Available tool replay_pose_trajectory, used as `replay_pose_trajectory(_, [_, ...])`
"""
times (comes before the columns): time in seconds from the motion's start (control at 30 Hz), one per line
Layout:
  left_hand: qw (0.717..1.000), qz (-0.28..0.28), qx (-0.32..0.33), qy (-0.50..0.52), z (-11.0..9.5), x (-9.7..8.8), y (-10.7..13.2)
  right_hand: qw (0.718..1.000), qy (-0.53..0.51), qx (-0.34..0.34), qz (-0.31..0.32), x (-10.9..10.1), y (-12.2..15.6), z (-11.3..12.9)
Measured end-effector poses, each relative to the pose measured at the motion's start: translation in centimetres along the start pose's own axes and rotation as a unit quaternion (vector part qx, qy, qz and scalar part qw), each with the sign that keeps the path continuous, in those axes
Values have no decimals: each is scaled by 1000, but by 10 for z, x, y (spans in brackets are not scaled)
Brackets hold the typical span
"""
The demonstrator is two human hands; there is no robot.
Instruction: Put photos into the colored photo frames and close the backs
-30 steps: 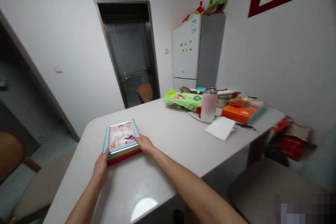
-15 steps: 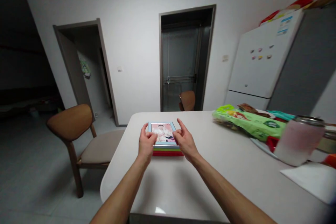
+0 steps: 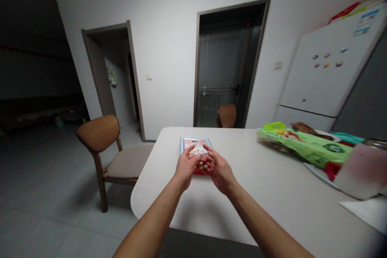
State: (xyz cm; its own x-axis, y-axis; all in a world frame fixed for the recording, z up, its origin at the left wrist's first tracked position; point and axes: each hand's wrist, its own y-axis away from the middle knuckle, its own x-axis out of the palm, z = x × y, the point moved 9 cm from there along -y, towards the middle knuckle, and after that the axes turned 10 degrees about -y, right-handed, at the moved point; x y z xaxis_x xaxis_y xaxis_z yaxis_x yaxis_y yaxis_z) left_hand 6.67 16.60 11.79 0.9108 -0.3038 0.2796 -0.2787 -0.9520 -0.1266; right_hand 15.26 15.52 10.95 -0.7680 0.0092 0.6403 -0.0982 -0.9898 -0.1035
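Note:
A light blue picture frame (image 3: 193, 143) with a photo in it lies flat on top of a small stack on the white table (image 3: 248, 193). A red edge (image 3: 198, 172) shows at the bottom of the stack. My left hand (image 3: 186, 168) and my right hand (image 3: 221, 170) are over the near part of the frame and hide much of it. Their fingertips meet or nearly meet, with fingers loosely bent and thumbs apart. I see nothing held in either hand. Whether the fingers touch the frame is unclear.
A green packet (image 3: 305, 143) lies at the right on a plate, beside a pinkish jar (image 3: 363, 169) and a white paper (image 3: 367, 211). A wooden chair (image 3: 101, 135) stands left of the table; another chair (image 3: 226, 116) is behind. The fridge (image 3: 317, 76) stands at the far right.
My hands have come inward from the frame's two sides and now meet over its near part. The view has turned left, so everything sits further right.

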Motion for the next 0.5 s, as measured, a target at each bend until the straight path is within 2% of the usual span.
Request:
replay_pose_trajectory(0.1, [998, 10, -65, -11, 4, -4, -5, 997, 30, 65, -38, -7, -4, -6])
replay_pose_trajectory(0.27, [991, 67, -115, -20, -18, 15, -4, 993, 90, 65, 44, 33, -4, 15])
replay_pose_trajectory(0.37, [989, 60, -130, -26, -19, 17, -5, 979, 193, 40, 45, 36, -10, 13])
replay_pose_trajectory(0.4, [989, 51, -137, -30, -14, 14, -5, 962, 271, 9, 38, 32, -15, 13])
replay_pose_trajectory(0.43, [988, 38, -145, -34, -6, 9, -5, 930, 366, -32, 32, 27, -21, 13])
replay_pose_trajectory(0.47, [987, 23, -156, -40, 4, 2, -5, 885, 459, -76, 24, 21, -26, 13])
replay_pose_trajectory(0.5, [984, 7, -170, -47, 16, -7, -3, 821, 558, -122, 20, 17, -30, 11])
